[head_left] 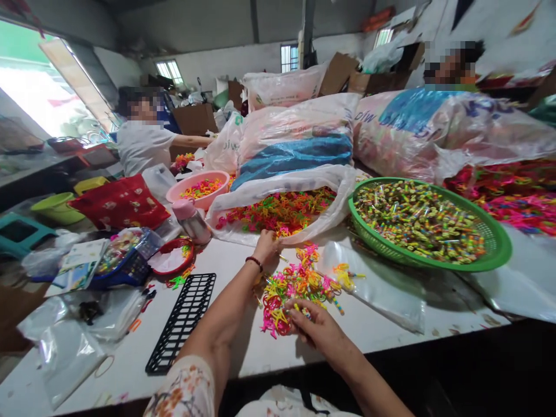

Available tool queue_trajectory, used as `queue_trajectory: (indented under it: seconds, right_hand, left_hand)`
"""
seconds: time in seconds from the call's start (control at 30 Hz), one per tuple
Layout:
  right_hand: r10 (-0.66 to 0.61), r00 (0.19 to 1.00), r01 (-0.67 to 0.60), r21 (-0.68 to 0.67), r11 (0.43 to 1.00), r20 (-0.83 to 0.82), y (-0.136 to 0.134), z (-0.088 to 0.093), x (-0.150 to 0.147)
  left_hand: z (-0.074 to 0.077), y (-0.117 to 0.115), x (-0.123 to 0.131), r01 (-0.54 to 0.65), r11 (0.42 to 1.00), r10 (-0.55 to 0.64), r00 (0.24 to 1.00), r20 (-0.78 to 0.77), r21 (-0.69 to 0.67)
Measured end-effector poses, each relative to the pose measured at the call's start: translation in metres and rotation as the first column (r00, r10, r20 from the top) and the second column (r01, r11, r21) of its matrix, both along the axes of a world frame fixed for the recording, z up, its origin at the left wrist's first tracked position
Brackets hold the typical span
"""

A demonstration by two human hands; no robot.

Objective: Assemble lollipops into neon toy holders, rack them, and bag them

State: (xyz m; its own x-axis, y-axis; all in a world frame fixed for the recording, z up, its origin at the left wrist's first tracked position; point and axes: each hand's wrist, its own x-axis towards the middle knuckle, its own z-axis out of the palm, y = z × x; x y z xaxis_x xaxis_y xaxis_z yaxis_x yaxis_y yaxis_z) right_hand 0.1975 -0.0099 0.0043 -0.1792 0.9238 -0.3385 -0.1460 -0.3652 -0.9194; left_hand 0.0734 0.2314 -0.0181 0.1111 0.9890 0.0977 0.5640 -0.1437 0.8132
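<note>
My left hand (267, 248), a beaded bracelet on its wrist, reaches to the near lip of an open white sack (217, 217) full of small bright plastic pieces (278, 211). Its fingers look bent together; what they hold is hidden. My right hand (316, 330) is closed around a small striped stick (305, 311) at the near edge of a loose pile of pink, yellow and green plastic pieces (299, 281). Right of the pile, a few yellow pieces and a striped stick (338, 306) lie on the white table (256, 362).
A green basket (499, 246) of striped sticks stands right, beside clear plastic bags (386, 289). A black plastic grid (182, 321) lies left, near a red bowl (191, 263), a pink flask (191, 220) and a pink basin (176, 194). A co-worker (145, 142) sits back left.
</note>
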Motion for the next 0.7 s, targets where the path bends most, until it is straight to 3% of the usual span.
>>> queue_trajectory:
  seconds: [0.1,0.23,0.37,0.53,0.7]
  right_hand:
    - [0.004,0.998,-0.005,0.011,1.0,0.067,-0.004,0.002,0.004]
    - [-0.025,0.996,0.022,0.034,0.999,0.088,-0.004,0.0,0.006]
    - [-0.016,0.999,0.014,0.05,0.999,0.034,-0.003,0.0,-0.004]
    - [0.014,0.999,-0.016,0.048,0.999,0.036,-0.011,0.005,-0.018]
    - [-0.029,0.996,0.025,0.051,0.998,0.08,-0.022,0.011,-0.013]
  left_hand:
    - [-0.009,0.003,-0.008,-0.046,0.996,0.046,0.999,-0.002,-0.07]
    - [-0.019,-0.009,-0.038,-0.064,0.987,0.057,0.997,-0.054,-0.144]
    - [-0.014,-0.015,-0.052,-0.18,0.98,0.171,0.979,-0.115,-0.079]
    - [-0.001,0.0,-0.033,-0.122,0.993,0.122,0.99,-0.077,0.0]
    - [0.0,0.007,-0.016,-0.084,0.99,0.089,0.995,0.036,-0.116]
